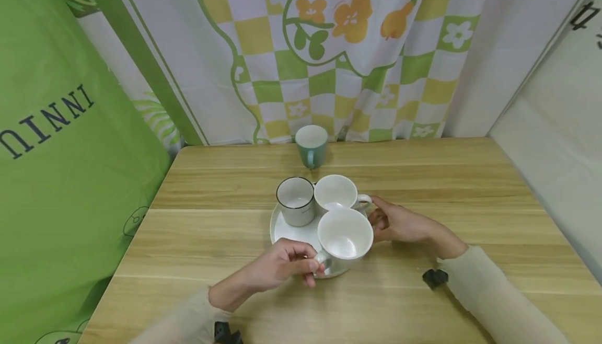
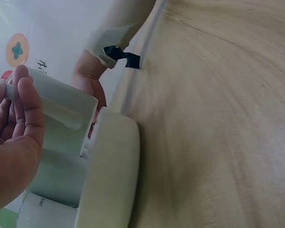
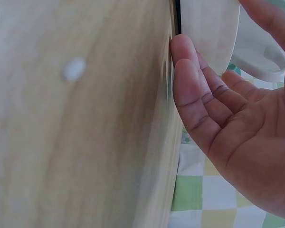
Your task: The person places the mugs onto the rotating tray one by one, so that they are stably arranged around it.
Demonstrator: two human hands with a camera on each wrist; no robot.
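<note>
Three cups (image 1: 345, 237) show only overhead; left hand (image 1: 277, 268) pinches a handle, right hand (image 3: 228, 118) lies open beside

At the left of the head view, the bright green fabric panel (image 1: 70, 176) bears dark capital letters reading "NINNI" (cut off at the frame's edge, so it may be part of a longer word). At the upper right, dark strokes on the pale wall panel (image 1: 555, 124) are cropped and unreadable.
</note>
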